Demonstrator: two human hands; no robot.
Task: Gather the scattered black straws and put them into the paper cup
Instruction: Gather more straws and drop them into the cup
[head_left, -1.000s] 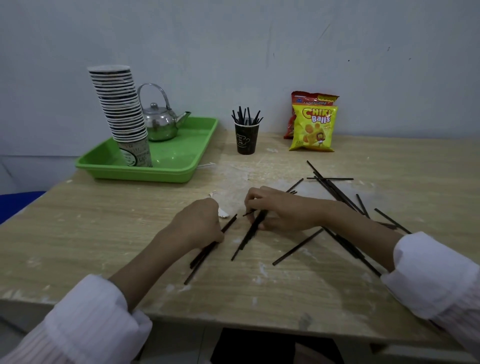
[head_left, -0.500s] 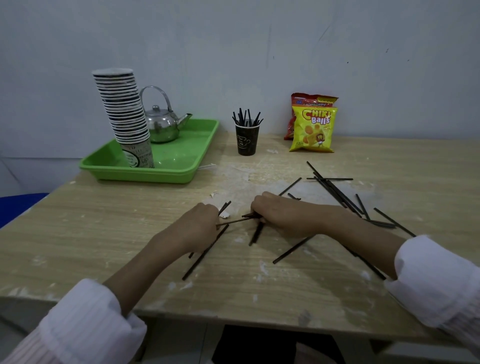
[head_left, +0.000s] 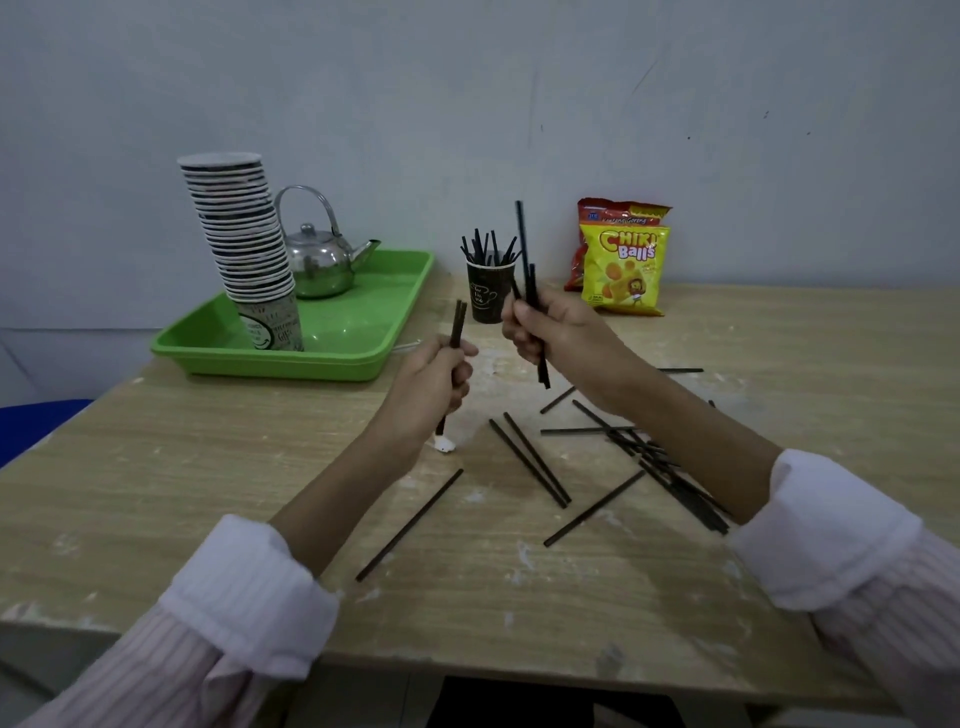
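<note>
A dark paper cup (head_left: 487, 300) stands at the back middle of the table with several black straws sticking out of it. My left hand (head_left: 435, 384) is raised above the table, shut on a couple of black straws (head_left: 457, 325) held upright. My right hand (head_left: 556, 332) is raised just in front of the cup, shut on a few black straws (head_left: 525, 260), one reaching well above the others. Several loose black straws (head_left: 613, 467) lie scattered on the table below and to the right of my hands; one (head_left: 410, 525) lies alone nearer me.
A green tray (head_left: 332, 358) at the back left holds a tall stack of paper cups (head_left: 241, 239) and a steel kettle (head_left: 319, 262). Two snack bags (head_left: 623, 267) lean on the wall at the back right. A small white scrap (head_left: 444, 444) lies under my left hand.
Both hands have lifted off the table with straws in them and moved toward the cup. Fewer straws lie in the middle of the table.
</note>
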